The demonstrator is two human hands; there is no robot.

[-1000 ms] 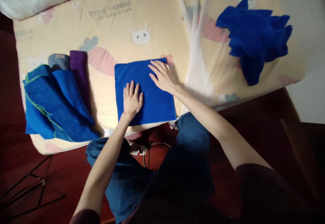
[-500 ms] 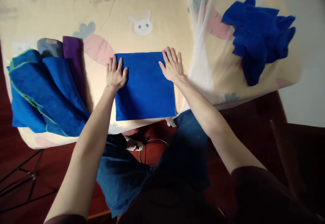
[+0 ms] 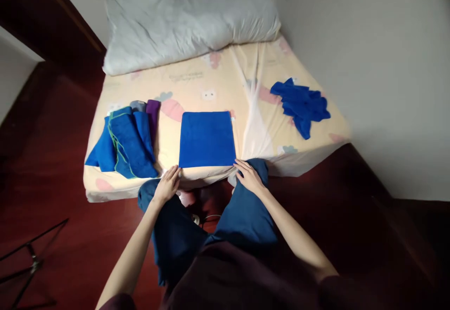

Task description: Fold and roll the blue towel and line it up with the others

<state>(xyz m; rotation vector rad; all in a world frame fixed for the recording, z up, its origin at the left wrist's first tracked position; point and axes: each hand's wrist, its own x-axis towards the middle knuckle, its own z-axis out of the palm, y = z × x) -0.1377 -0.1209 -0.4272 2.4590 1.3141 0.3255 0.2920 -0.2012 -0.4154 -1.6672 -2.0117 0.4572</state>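
A square blue cloth [image 3: 207, 140] lies flat and smooth near the front edge of the bed. My left hand [image 3: 168, 184] is at its near left corner, fingers stretched out and open. At the near right corner, my right hand [image 3: 249, 175] also has its fingers extended and open, the tips at the cloth's edge. I cannot tell whether either hand presses on the fabric. To the left sits a pile of cloths, a blue one with green edging [image 3: 128, 143] on top, beside a purple cloth [image 3: 153, 118] and a grey cloth [image 3: 138, 106].
A crumpled heap of blue cloth [image 3: 301, 106] lies on the right of the patterned bed sheet [image 3: 140, 87]. Behind is a folded white quilt [image 3: 190, 17]. A black metal stand [image 3: 34, 265] is on the floor at the lower left, and a wall rises on the right.
Both hands have moved from the cloth's upper side corners down to its near corners. The view has pulled back and tilted up, showing the quilt. The cloth stays flat.
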